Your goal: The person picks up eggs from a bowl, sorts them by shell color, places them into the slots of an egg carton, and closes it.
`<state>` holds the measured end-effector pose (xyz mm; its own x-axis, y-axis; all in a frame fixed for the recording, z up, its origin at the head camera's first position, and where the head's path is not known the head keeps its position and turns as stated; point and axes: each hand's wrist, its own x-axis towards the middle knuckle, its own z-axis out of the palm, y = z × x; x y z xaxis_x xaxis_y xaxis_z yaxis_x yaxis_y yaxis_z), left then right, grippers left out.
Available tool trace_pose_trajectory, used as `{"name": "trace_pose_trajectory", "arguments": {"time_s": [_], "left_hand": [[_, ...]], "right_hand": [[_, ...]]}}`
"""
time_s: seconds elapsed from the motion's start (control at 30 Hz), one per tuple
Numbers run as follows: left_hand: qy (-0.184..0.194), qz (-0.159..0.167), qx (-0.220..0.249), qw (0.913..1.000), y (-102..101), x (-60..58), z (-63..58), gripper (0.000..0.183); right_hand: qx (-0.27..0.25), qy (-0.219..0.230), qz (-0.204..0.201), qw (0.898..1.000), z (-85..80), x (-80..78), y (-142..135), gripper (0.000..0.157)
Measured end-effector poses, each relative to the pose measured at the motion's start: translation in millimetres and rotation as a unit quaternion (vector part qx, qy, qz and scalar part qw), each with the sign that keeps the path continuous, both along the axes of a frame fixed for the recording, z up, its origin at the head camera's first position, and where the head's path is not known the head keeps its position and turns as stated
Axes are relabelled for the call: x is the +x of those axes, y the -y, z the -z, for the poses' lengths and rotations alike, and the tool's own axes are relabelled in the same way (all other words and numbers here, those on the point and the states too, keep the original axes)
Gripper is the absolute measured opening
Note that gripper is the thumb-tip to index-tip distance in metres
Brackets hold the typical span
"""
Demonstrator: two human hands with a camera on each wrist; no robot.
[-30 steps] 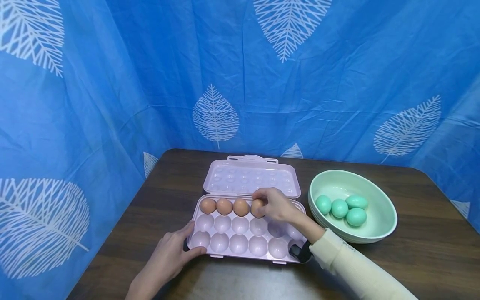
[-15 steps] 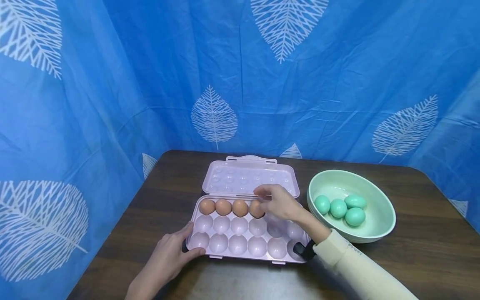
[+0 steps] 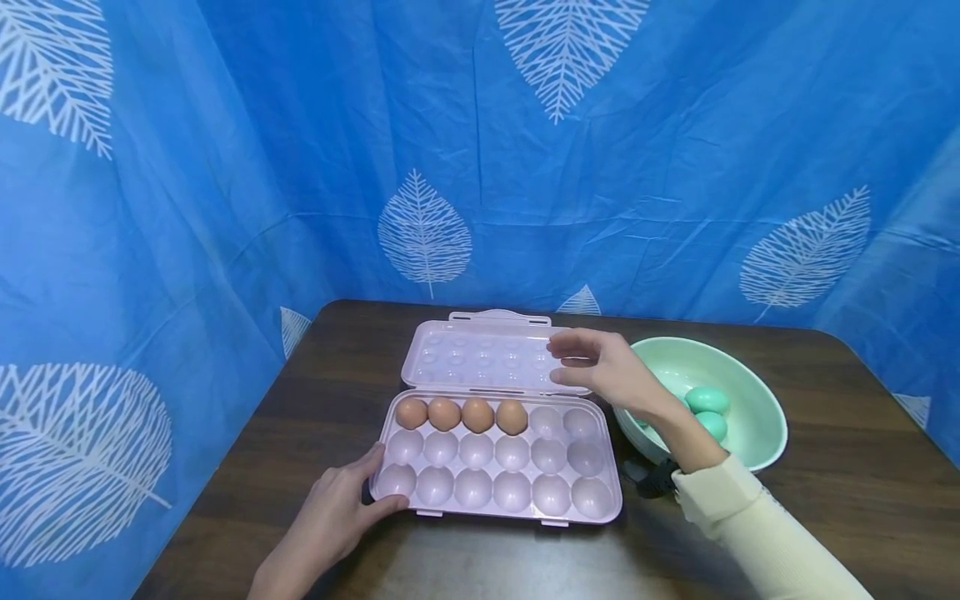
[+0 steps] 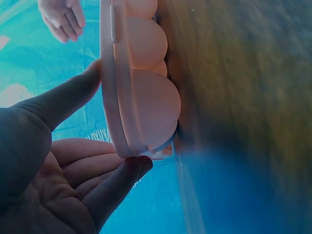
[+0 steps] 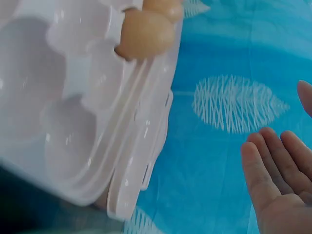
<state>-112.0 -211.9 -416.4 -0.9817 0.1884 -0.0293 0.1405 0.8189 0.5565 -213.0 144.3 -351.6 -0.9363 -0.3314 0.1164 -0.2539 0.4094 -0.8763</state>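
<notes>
A pale pink egg carton point(image 3: 477, 451) lies unfolded on the table, its lid point(image 3: 480, 354) laid back behind it. Several brown eggs point(image 3: 477, 415) fill the back row from the left end; the two cups at that row's right end hold nothing. My left hand point(image 3: 330, 504) holds the carton's near left corner, thumb at the front edge and fingertips at the side, as the left wrist view point(image 4: 73, 161) shows too. Above the lid's right part hovers my right hand point(image 3: 611, 367), fingers extended, holding nothing. In the right wrist view a brown egg point(image 5: 146, 34) sits in its cup.
Right of the carton stands a mint green bowl point(image 3: 757, 400) with green eggs point(image 3: 707, 399) inside, partly hidden by my right forearm. The dark wooden table point(image 3: 292, 400) reaches back to a blue curtain point(image 3: 322, 167) with white leaf prints.
My right hand has let go of the rightmost brown egg, leaving it in the back row, and has risen to the right towards the bowl. My left hand keeps its hold on the carton.
</notes>
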Motion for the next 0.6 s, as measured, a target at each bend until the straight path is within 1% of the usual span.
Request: {"name": "trace_pose_trajectory", "arguments": {"time_s": [0.13,0.27,0.37,0.6], "left_hand": [[0.005,-0.001,-0.003,1.0,0,-1.3,0.5,0.082],[0.008,-0.001,-0.003,1.0,0,-1.6,0.4,0.082],[0.009,0.0,-0.004,1.0,0,-1.5,0.0,0.082],[0.004,0.003,-0.001,1.0,1,-0.6,-0.1,0.081]], "right_hand": [[-0.015,0.014,0.026,0.999,-1.3,0.3,-19,0.049],[-0.028,0.032,0.044,0.998,1.1,4.1,-39,0.051],[-0.029,0.041,0.054,0.997,3.2,8.2,-52,0.055],[-0.011,0.044,0.073,0.996,13.8,15.5,-78,0.056]]}}
